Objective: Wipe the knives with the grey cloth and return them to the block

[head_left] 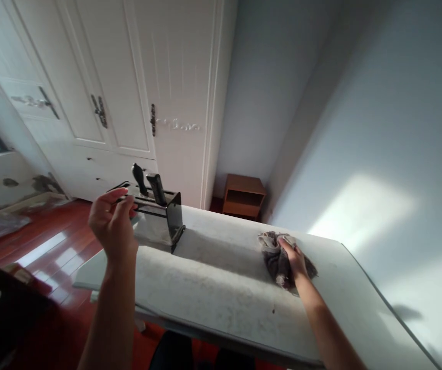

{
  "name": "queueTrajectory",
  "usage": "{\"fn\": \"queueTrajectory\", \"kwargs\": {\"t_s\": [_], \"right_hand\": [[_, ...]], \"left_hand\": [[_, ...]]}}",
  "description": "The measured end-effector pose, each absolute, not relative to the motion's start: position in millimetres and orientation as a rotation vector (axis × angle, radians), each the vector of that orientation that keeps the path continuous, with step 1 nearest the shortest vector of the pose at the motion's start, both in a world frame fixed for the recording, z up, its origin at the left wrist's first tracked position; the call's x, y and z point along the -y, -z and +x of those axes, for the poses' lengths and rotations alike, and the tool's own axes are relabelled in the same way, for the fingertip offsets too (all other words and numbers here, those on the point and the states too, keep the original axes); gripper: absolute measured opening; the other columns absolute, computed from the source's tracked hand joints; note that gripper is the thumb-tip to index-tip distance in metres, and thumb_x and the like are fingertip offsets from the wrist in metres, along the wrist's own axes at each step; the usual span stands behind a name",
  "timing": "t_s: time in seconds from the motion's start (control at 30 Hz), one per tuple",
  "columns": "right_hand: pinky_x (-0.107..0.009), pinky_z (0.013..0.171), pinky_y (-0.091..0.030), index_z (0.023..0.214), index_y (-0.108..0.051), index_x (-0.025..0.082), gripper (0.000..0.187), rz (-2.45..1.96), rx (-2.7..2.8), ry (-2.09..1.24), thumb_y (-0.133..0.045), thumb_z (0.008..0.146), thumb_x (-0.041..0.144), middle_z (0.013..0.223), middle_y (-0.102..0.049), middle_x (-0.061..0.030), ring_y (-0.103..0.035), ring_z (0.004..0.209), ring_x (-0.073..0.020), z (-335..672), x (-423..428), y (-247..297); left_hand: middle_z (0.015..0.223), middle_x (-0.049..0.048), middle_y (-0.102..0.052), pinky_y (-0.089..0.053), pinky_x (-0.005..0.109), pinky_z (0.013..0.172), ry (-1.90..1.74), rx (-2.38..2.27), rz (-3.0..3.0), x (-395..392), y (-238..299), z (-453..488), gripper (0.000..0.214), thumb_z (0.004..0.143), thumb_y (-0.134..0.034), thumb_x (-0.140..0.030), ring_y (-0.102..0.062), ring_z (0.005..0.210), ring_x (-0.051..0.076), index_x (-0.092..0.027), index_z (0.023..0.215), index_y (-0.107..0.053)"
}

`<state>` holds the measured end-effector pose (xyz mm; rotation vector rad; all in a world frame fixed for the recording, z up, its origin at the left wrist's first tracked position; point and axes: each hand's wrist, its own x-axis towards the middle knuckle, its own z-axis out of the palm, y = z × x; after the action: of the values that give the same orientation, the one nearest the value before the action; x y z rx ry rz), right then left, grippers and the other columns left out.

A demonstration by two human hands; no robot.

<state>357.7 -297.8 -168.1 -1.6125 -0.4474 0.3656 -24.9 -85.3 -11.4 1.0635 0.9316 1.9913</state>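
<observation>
A dark, crumpled rag [276, 264] with pale frayed edges lies on the white tabletop [221, 293]. My right hand [293, 254] grips it from above, fingers bunched into the cloth. To the left stands a black-framed knife rack [174, 218] with pale sides. Two black handles [156, 189] stick up out of its top slots. At the rack's left end is my left hand [115, 221], thumb and fingers pinched on its upper edge. The hand hides that end of the rack, so the exact contact is partly covered.
A white wardrobe [182, 67] stands beyond the table, with a small brown wooden cabinet [244, 192] near its corner. The pale wall [398, 154] runs along the right side. A small dark speck [273, 311] lies near the table's front edge. Red flooring [70, 241] shows at left.
</observation>
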Motion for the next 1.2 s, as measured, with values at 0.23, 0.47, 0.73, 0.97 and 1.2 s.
{"fn": "queueTrajectory", "kwargs": {"t_s": [0.23, 0.47, 0.73, 0.97, 1.2], "right_hand": [[-0.04, 0.081, -0.054, 0.093, -0.067, 0.02, 0.041, -1.622, 0.261, -0.415, -0.08, 0.063, 0.045, 0.09, -0.076, -0.0077, -0.07, 0.091, -0.0313, 352.3, 324.0, 157.7], [-0.034, 0.076, -0.053, 0.091, -0.066, 0.021, 0.039, -1.462, 0.231, -0.41, -0.081, 0.06, 0.04, 0.078, -0.075, -0.0016, -0.07, 0.079, -0.0254, 360.8, 383.6, 151.3], [-0.029, 0.062, -0.051, 0.073, -0.066, 0.021, 0.021, -1.454, 0.083, -0.497, -0.077, 0.06, 0.033, 0.064, -0.07, 0.0017, -0.065, 0.061, -0.0183, 351.4, 450.3, 129.2], [-0.037, 0.072, -0.056, 0.088, -0.073, 0.02, 0.032, -1.476, 0.222, -0.63, -0.055, 0.069, 0.039, 0.076, -0.076, -0.0052, -0.071, 0.081, -0.0276, 362.6, 477.3, 121.8], [-0.041, 0.094, -0.053, 0.11, -0.064, 0.017, 0.046, -1.673, 0.171, -0.265, -0.058, 0.072, 0.043, 0.114, -0.072, -0.0111, -0.064, 0.111, -0.0315, 387.2, 487.7, 124.5]], "left_hand": [[0.079, -0.0007, -0.067, -0.039, 0.02, 0.053, -1.691, -0.804, 1.123, 131.0, 49.6, 33.1, 0.022, 0.068, -0.071, -0.026, -0.052, 0.058, 0.007, -0.016, 0.087, -0.068], [0.091, 0.0055, -0.071, -0.046, 0.024, 0.058, -1.096, -0.721, 1.416, 180.4, 107.9, 88.4, 0.031, 0.075, -0.067, -0.042, -0.058, 0.067, 0.013, -0.017, 0.093, -0.067], [0.103, 0.0108, -0.07, -0.057, 0.035, 0.066, -0.56, -0.349, 1.888, 295.2, 144.7, 165.5, 0.034, 0.082, -0.058, -0.038, -0.067, 0.079, 0.021, -0.018, 0.108, -0.064], [0.151, 0.0199, -0.042, -0.042, 0.05, 0.11, -0.751, -0.062, 2.227, 367.2, 175.5, 208.4, 0.061, 0.09, -0.052, -0.034, -0.04, 0.14, 0.031, -0.015, 0.146, -0.038], [0.157, 0.0169, -0.032, -0.033, 0.056, 0.113, -0.648, -0.122, 2.521, 383.3, 163.3, 246.5, 0.052, 0.095, -0.043, -0.03, -0.025, 0.148, 0.032, -0.013, 0.144, -0.045]]}}
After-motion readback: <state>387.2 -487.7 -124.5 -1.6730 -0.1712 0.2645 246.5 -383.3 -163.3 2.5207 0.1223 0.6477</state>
